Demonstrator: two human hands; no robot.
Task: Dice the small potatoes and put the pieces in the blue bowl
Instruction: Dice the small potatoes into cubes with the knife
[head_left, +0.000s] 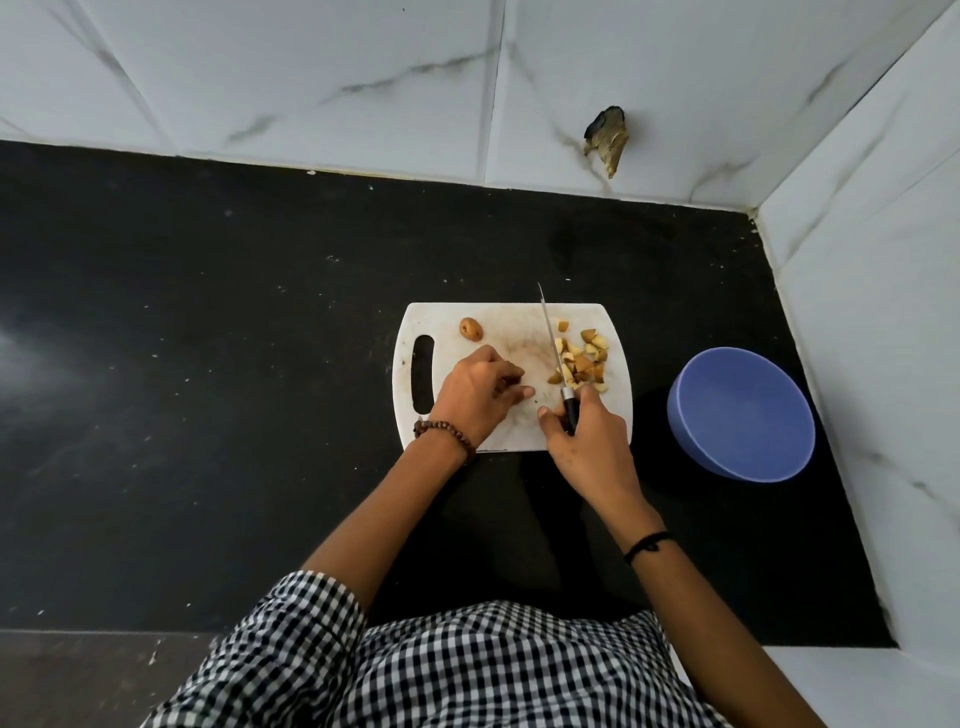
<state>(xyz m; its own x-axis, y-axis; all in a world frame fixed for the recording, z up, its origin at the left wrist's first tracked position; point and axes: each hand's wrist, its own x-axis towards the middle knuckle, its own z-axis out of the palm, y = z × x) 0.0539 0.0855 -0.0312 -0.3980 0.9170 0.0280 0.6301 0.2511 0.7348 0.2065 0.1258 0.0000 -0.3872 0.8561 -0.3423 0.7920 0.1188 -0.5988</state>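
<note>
The right hand gripped the knife, its blade running away from the person, tip toward the wall, across the cutting board just left of the potato pieces; whether the curled left hand held anything was unclear.

Potato dicing on a white cutting board
The right hand grips a knife, its blade beside the diced pieces. The left hand curls on the board near a whole potato.
</note>
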